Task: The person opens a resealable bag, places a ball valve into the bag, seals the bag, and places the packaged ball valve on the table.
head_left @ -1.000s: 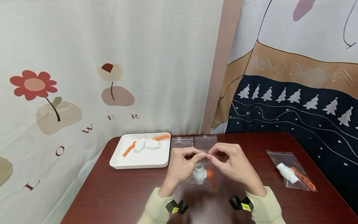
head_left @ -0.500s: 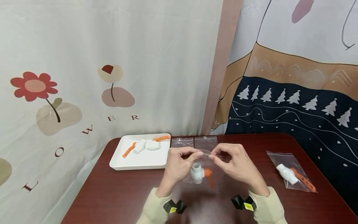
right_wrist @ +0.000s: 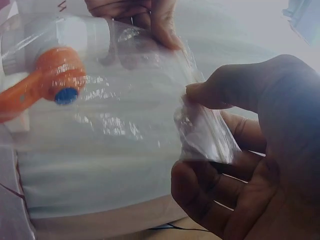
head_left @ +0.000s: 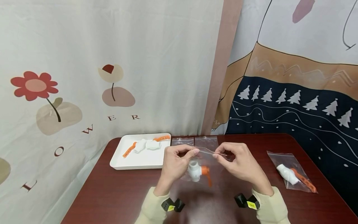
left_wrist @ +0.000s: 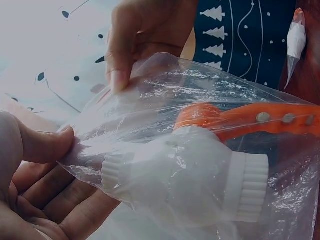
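Note:
Between both hands hangs a clear zip bag (right_wrist: pixel 125 165), held up by its top edge over the table. Inside it is a white plastic ball valve (left_wrist: pixel 175 180) with an orange lever handle (left_wrist: pixel 245 117); a blue cap shows on the handle in the right wrist view. My left hand (head_left: pixel 176 163) pinches the left part of the bag's top edge between thumb and forefinger. The right hand (head_left: pixel 237 163) pinches the same edge farther right. A stretch of the bag's edge spans the gap between the two hands.
A white tray (head_left: pixel 120 163) at the back left bears white valves with orange handles. Two flat clear bags (head_left: pixel 205 141) lie behind the hands. On the right lies another bagged valve (head_left: pixel 288 174). A printed curtain (head_left: pixel 167 77) stands behind the table.
The hands have moved apart along the bag's top edge, from touching fingertips to a clear gap. The valve in the bag has shifted slightly left with the left hand.

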Demonstrator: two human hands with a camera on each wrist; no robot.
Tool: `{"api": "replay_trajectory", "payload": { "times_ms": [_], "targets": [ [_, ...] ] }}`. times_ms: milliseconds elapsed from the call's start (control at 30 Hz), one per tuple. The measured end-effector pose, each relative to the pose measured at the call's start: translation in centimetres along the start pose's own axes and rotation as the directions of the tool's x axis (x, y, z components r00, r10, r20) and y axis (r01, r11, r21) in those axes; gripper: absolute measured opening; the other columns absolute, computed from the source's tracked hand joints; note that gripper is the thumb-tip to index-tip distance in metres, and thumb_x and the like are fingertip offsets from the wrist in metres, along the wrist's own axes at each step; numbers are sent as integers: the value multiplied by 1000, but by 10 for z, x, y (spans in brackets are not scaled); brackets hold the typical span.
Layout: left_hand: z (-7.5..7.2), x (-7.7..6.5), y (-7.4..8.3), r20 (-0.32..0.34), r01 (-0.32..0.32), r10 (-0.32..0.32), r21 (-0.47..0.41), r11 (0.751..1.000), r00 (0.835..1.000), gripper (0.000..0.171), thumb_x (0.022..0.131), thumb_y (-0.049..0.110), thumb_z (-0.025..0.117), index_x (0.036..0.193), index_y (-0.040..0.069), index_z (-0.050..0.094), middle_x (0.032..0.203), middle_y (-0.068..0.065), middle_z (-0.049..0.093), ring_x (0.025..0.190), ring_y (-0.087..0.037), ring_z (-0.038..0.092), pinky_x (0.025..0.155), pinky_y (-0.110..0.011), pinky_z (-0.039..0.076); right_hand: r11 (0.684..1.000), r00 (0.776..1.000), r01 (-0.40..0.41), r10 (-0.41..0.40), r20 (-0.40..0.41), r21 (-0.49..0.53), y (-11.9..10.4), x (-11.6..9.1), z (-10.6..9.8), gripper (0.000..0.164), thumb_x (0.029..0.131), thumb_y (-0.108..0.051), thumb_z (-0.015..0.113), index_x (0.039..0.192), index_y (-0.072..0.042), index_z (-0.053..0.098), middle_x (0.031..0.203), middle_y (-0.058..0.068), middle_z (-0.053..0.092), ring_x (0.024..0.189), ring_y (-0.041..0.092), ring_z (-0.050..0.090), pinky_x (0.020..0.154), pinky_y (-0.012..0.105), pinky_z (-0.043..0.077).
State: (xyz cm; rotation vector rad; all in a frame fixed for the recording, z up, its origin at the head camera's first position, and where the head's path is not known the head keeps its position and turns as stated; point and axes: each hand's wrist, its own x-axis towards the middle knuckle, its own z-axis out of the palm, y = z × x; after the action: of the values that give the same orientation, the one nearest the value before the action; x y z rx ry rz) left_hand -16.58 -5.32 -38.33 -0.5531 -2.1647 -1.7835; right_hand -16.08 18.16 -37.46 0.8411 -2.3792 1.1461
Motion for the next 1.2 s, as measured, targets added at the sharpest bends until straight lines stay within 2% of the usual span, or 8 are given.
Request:
{"api": "replay_trajectory", "payload": {
  "times_ms": [233, 467, 767, 1000, 1200],
  "targets": [
    [-6, 1, 1, -15, 21, -21, -14, 1000, 1000, 6, 88, 17, 82, 89, 12, 82, 77, -7, 79, 74, -21, 78, 66, -25, 60, 1000, 1000, -15, 15, 3, 11, 1, -2, -5, 18, 91, -11, 77, 86, -26, 70, 71, -15, 55, 64, 2, 52, 54, 19, 47],
    [-12, 2, 2, -30, 31, -33, -50, 998, 999, 8, 88, 14, 81, 90, 6, 81, 79, -12, 79, 76, -32, 78, 67, -25, 60, 1000, 999, -30, 29, -14, -6, 2, -3, -10, 15, 91, -13, 78, 86, -25, 71, 70, -15, 58, 64, 2, 54, 55, 20, 48],
    [-16, 3, 4, -32, 32, -34, -79, 996, 999, 6, 89, 13, 80, 91, 7, 81, 80, -13, 79, 77, -39, 77, 66, -26, 61, 999, 999, -49, 49, -2, -6, 5, -5, -18, 11, 90, -14, 79, 89, -24, 74, 74, -15, 63, 65, 2, 56, 56, 20, 49],
    [-13, 0, 4, -29, 53, -56, -79, 995, 998, 10, 89, 12, 79, 93, 4, 81, 80, -13, 79, 72, -16, 77, 67, -38, 63, 996, 996, -84, 85, 38, -18, 6, -6, -21, 5, 91, -22, 79, 88, -21, 76, 76, -12, 68, 66, 2, 57, 56, 22, 50],
    [-10, 1, 2, -76, 30, -35, -68, 997, 997, 7, 89, 14, 80, 90, 8, 81, 77, -12, 78, 71, -19, 75, 63, -23, 57, 987, 985, -158, 158, 65, -7, 9, -4, -16, 3, 95, -26, 75, 93, -24, 73, 78, -13, 68, 67, 4, 59, 61, 23, 52]
  ]
}}
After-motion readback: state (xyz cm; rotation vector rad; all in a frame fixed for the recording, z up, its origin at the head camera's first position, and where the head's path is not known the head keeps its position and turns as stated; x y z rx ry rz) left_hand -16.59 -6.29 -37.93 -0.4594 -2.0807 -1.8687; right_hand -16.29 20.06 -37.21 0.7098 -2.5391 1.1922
